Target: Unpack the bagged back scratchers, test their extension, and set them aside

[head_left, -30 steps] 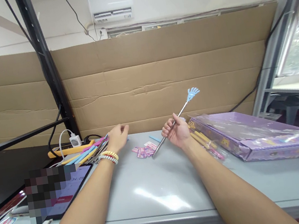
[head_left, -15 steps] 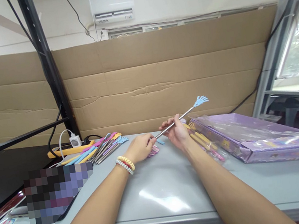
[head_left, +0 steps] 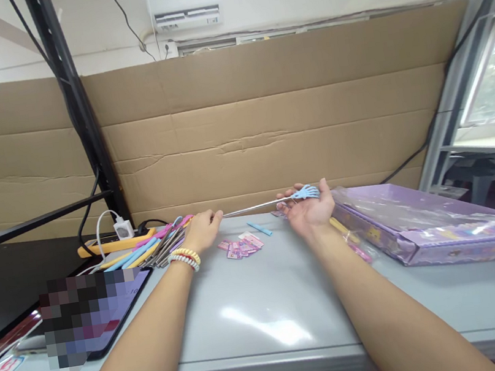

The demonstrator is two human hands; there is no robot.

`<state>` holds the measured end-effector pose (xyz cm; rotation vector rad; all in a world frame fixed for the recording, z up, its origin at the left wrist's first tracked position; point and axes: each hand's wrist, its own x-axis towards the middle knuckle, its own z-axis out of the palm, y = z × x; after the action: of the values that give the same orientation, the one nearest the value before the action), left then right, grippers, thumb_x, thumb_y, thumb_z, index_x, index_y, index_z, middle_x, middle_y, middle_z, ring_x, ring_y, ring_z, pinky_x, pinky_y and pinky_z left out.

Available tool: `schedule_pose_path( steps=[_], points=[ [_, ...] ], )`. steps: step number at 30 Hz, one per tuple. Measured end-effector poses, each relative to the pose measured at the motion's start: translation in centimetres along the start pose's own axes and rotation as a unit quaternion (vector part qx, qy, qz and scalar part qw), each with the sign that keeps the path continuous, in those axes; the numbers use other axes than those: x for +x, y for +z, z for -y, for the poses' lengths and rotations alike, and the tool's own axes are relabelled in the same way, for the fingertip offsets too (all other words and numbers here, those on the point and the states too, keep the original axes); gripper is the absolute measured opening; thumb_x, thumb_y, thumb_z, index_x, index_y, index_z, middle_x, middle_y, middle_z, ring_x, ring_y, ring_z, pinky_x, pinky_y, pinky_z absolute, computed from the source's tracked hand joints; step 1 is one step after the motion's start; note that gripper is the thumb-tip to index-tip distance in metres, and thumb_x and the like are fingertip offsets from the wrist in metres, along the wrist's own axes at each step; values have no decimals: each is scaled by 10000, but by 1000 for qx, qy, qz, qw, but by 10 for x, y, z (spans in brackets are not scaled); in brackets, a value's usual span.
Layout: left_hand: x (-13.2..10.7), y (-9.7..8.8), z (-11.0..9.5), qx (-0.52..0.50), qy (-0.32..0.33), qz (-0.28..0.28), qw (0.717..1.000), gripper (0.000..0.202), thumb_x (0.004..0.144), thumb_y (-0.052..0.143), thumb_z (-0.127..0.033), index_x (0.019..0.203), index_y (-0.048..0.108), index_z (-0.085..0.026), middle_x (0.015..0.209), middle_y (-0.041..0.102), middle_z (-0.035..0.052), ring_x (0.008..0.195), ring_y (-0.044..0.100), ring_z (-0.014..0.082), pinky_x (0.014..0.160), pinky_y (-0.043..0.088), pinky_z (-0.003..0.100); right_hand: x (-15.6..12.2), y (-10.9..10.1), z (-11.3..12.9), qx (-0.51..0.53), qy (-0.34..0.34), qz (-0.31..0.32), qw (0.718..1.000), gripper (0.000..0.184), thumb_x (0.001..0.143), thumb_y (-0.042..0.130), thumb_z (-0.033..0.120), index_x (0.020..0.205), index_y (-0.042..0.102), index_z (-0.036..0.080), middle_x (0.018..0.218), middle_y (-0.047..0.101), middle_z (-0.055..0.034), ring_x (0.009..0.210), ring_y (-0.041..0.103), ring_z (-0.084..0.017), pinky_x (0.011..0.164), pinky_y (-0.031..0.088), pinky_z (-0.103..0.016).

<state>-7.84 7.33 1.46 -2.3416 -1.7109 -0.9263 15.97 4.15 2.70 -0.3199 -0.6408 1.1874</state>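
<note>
Head view: the left hand point(head_left: 202, 229) pinches the back scratcher point(head_left: 257, 207) at its nine-o'clock end, while the right hand point(head_left: 308, 216), palm up and loosely curled, now cradles the blue head point(head_left: 307, 192), which earlier jutted toward two o'clock. Both ends thus seem supported, nearly level; pink cards point(head_left: 241, 248) lie at six o'clock.

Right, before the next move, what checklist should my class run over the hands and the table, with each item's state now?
1. Left hand on the rod: ok, fingers closed on it.
2. Blue head at the right hand: ok, between thumb and fingers, palm up.
3. Right hand's grip firm: cannot tell.
4. Rod clear of the cards: ok, they lie apart from it.
5. Left hand clear of the pile: cannot tell, they overlap in view.
6. No loose things between the arms: not ok, cards and a blue stick lie there.
</note>
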Motion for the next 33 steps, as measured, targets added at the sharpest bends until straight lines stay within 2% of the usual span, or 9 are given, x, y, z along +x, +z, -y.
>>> schedule_pose_path(
  steps=[6, 11, 13, 17, 21, 26, 28, 30, 33],
  points=[
    [2, -6, 9, 47, -132, -16, 990, 563, 868, 225, -469, 660, 658, -177, 768, 685, 129, 774, 614, 252, 628, 380, 296, 4, -2, 1, -33, -23, -28, 999, 423, 707, 423, 647, 815, 492, 244, 624, 598, -1, 620, 639, -217, 457, 459, -313],
    [2, -9, 16, 79, -165, -15, 983, 455, 829, 294, -353, 730, 704, -184, 836, 697, 134, 826, 619, 279, 645, 404, 312, 9, -4, -6, -216, 10, -60, 975, 275, 688, 576, 459, 658, 529, 189, 550, 583, -10, 452, 559, -158, 351, 366, -249],
    [2, -10, 18, 92, -161, -16, 983, 456, 825, 293, -347, 749, 710, -181, 838, 696, 139, 835, 618, 290, 654, 411, 325, 8, -3, -11, -366, -12, -59, 929, 232, 665, 609, 392, 594, 537, 184, 486, 555, -2, 412, 510, -140, 362, 326, -241],
    [3, -13, 22, 139, -142, -13, 980, 476, 822, 284, -335, 785, 719, -145, 859, 685, 172, 869, 611, 315, 707, 423, 361, 4, -4, -18, -621, -98, -46, 776, 313, 688, 563, 379, 455, 488, 184, 375, 448, 19, 423, 423, -123, 454, 281, -251],
    [5, -17, 24, 163, -146, 0, 976, 480, 818, 293, -342, 833, 717, -117, 892, 675, 195, 876, 610, 327, 719, 432, 375, 5, -8, -19, -693, -123, -60, 708, 310, 691, 523, 373, 444, 479, 191, 446, 488, -3, 501, 439, -149, 506, 273, -260],
    [1, -15, -3, 157, -153, 21, 975, 475, 822, 318, -373, 834, 711, -106, 898, 673, 198, 862, 620, 310, 720, 432, 354, -5, 0, -24, -708, -136, -60, 690, 374, 733, 479, 407, 425, 422, 202, 423, 446, -11, 484, 410, -152, 504, 254, -264],
    [-3, -13, -21, 136, -104, 34, 985, 503, 839, 301, -399, 800, 712, -111, 843, 679, 188, 842, 626, 285, 715, 429, 331, -15, 11, -29, -695, -144, -19, 704, 457, 783, 414, 459, 408, 375, 201, 419, 425, -12, 469, 380, -138, 496, 239, -265],
    [-7, -10, -34, 116, -107, 15, 987, 569, 860, 239, -423, 762, 709, -118, 806, 681, 180, 812, 629, 277, 701, 426, 332, -26, 24, -34, -679, -169, -8, 714, 517, 817, 345, 514, 405, 337, 201, 412, 393, -9, 462, 348, -128, 490, 225, -270],
    [-8, -8, -37, 102, -105, 12, 989, 613, 862, 204, -451, 716, 704, -127, 794, 684, 173, 809, 627, 272, 684, 422, 325, -34, 35, -40, -664, -187, 4, 724, 502, 816, 362, 505, 423, 347, 194, 420, 394, 6, 468, 346, -114, 494, 226, -259]
  ],
)
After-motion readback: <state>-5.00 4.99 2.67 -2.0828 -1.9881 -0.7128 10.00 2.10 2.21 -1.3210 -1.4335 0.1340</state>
